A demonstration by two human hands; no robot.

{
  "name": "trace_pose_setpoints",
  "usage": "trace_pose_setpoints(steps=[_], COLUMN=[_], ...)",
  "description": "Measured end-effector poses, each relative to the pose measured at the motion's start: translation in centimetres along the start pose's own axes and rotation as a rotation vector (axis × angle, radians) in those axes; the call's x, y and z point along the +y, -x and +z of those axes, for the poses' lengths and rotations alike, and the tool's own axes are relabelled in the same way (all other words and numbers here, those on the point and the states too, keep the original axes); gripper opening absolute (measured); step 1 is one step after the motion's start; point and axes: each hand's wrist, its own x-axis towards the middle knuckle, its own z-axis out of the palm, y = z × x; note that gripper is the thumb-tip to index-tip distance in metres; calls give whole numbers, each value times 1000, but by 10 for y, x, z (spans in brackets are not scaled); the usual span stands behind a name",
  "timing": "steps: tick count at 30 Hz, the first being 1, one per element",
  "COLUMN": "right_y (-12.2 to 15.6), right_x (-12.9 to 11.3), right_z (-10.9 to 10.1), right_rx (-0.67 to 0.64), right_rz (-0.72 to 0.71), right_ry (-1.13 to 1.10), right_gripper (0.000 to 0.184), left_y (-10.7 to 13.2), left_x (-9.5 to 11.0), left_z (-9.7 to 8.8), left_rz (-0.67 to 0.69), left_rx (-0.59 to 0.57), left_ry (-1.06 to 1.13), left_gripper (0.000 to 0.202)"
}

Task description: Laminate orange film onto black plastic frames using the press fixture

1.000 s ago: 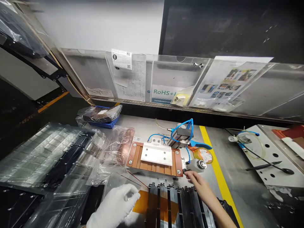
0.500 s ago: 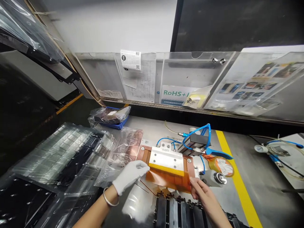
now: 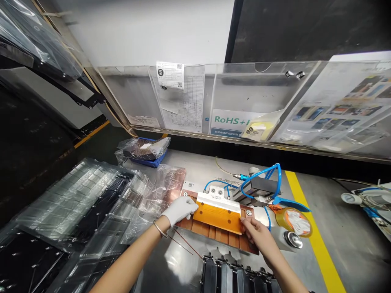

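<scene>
A translucent orange film (image 3: 217, 218) lies across the front of the white block on a copper-coloured fixture (image 3: 210, 233). The block's screw holes show through it. My left hand (image 3: 181, 209), in a white glove, pinches the film's left edge, with thumb and fingers together. At the right edge, my bare right hand (image 3: 254, 232) holds the film between thumb and fingertips. The white block (image 3: 218, 201) carries the marking JJ-25070 on a tab behind it. Just in front of the fixture stand several black ribbed parts (image 3: 235, 274).
Plastic-wrapped black parts (image 3: 88, 203) are stacked at the left, beside a blue tray (image 3: 149, 161). Blue air hoses (image 3: 259, 175) run behind the fixture. To its right are a tape roll (image 3: 295, 221) and a metal-capped bottle (image 3: 288, 239). A document rack (image 3: 210, 97) spans the back.
Both hands have moved up and away from me with the orange film. It hung over the front of the fixture before; now it covers most of the white block's face.
</scene>
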Motion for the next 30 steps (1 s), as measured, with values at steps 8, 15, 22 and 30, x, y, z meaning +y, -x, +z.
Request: trace_pose_setpoints(steps=[8, 15, 22, 30], right_y=[-8, -9, -7, -5], right_x=[2, 1, 1, -9], right_z=[-2, -3, -3, -6], right_rx=[6, 10, 15, 83], right_rz=[4, 7, -10, -46], right_ry=[-11, 14, 48, 246], right_gripper=[43, 42, 42, 41], left_y=[-1, 4, 0, 1], left_x=[7, 14, 6, 4], left_z=[-2, -6, -4, -8], left_rz=[-79, -95, -89, -91], left_rx=[14, -10, 2, 30], left_ry=[-74, -93, -83, -81], left_gripper=[19, 21, 25, 29])
